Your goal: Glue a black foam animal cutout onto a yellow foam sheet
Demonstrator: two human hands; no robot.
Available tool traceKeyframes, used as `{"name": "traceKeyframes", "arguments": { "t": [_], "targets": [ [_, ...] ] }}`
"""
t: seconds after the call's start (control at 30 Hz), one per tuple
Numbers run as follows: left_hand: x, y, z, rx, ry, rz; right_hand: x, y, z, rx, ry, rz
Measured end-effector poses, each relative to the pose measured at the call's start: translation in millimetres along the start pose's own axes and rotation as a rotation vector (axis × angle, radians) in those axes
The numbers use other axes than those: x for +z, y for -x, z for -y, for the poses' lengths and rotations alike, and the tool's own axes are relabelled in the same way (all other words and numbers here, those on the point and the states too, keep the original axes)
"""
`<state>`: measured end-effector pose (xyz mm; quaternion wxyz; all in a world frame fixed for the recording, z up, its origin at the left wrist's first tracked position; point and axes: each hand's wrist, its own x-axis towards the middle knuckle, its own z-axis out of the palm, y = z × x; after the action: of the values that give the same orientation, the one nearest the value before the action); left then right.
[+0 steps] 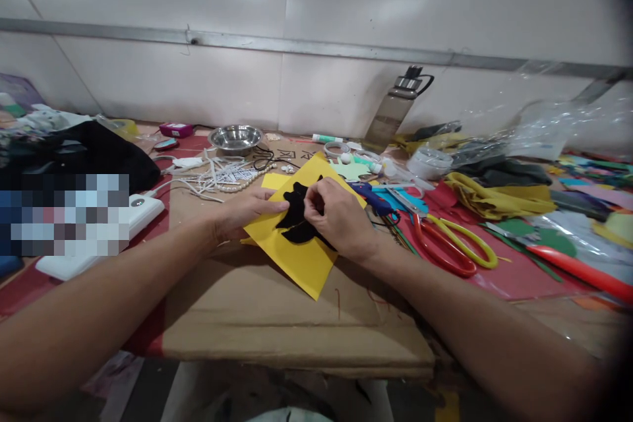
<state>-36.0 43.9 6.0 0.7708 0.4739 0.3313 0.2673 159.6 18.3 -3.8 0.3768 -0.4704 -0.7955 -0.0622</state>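
Observation:
A yellow sheet of paper [297,257] lies tilted on a brown cardboard board [257,316]. A black cut-out shape [297,214] rests on the yellow sheet. My left hand [242,211] lies on the sheet's left edge with fingers stretched out flat, fingertips next to the black shape. My right hand [336,217] is curled, its fingers pinched on the upper part of the black shape.
Red and yellow scissors [455,244] lie to the right, a blue tool [376,201] behind them. A steel bowl [235,138], white cords [217,178], a glue stick [326,138] and a bottle [395,109] stand at the back. Coloured scraps [568,211] cover the right; a white device [143,208] sits left.

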Motion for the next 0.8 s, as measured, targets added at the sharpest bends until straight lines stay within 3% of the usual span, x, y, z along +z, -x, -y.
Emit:
{"name": "traceKeyframes", "arguments": {
  "t": [0.23, 0.47, 0.63, 0.7, 0.8],
  "targets": [
    [-2.6, -2, 1, 0.000, -0.006, -0.023, -10, -6, -12, 0.128, -0.142, -0.154],
    [-2.3, -2, 1, -0.008, 0.044, 0.014, -9, 1, -3, -0.156, -0.014, -0.042],
    [1.4, -1, 0, -0.026, 0.049, 0.001, -4, 1, -2, -0.241, 0.167, 0.001],
    [2.0, -1, 0, -0.034, 0.039, -0.003, -3, -1, -3, -0.205, 0.160, -0.009],
    [0.3, -1, 0, -0.034, 0.023, -0.004, -5, -5, -8, -0.034, 0.010, -0.103]
  ]
}}
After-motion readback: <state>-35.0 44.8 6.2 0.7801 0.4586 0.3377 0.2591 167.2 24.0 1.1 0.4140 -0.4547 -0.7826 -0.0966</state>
